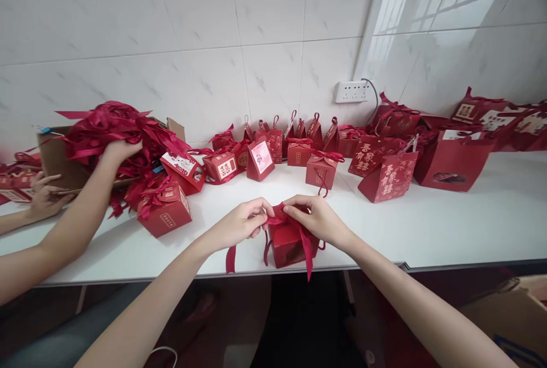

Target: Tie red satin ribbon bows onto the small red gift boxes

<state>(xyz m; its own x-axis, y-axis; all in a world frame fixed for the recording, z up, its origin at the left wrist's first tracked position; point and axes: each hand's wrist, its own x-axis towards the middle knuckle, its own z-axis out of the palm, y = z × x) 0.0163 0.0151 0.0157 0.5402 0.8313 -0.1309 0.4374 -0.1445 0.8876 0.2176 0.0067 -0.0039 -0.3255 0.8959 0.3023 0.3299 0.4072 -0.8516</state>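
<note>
A small red gift box (287, 245) stands near the front edge of the white table, straight in front of me. Over its top runs a dark red ribbon (306, 251), one end hanging down the front past the table edge. My left hand (245, 221) pinches the ribbon at the box's upper left, and another ribbon tail (231, 260) dangles below it. With thumb and fingers closed, my right hand (316, 219) grips the ribbon at the top right. Dark red cord handles hang at the box's sides. My fingers partly hide the crossing of the ribbon.
At left, a co-worker's hand (122, 152) reaches into a heap of red ribbons (106, 120) in a cardboard box (55, 157). Several red gift boxes line the back, including a ribboned one (321, 171) and a larger windowed one (453, 160). A socket strip (352, 92) is on the wall.
</note>
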